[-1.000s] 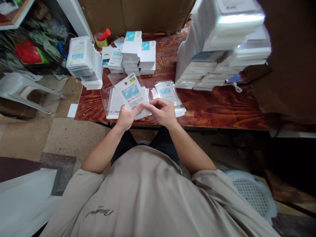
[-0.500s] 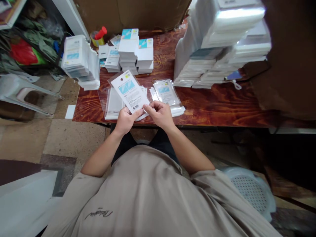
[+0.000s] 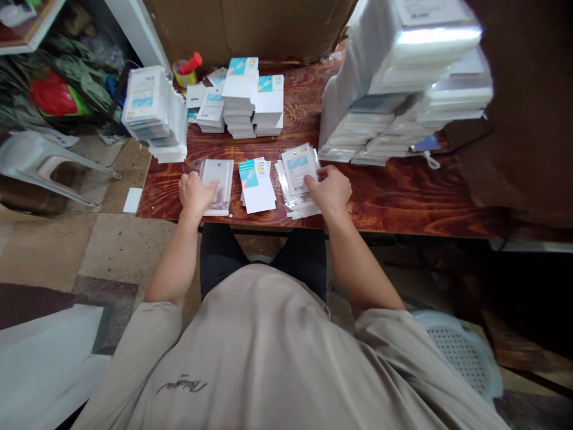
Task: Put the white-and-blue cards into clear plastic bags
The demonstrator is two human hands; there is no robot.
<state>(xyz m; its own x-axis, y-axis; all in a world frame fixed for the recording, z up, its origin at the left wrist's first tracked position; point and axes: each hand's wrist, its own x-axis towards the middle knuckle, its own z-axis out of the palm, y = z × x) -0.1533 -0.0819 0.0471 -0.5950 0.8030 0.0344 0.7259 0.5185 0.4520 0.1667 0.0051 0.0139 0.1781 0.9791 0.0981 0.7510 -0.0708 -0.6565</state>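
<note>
Two hands work on the wooden table: the left hand lies open on the clear sleeves near the front edge, the right hand pinches the bagged cards pile; loose cards lie between both piles.

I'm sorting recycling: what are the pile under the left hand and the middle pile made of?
Sleeve pile under the left hand: likely thin clear plastic, glossy; it looks see-through, with sheen. Middle pile: apparently matte white printed card; opaque, flat-edged.
</note>
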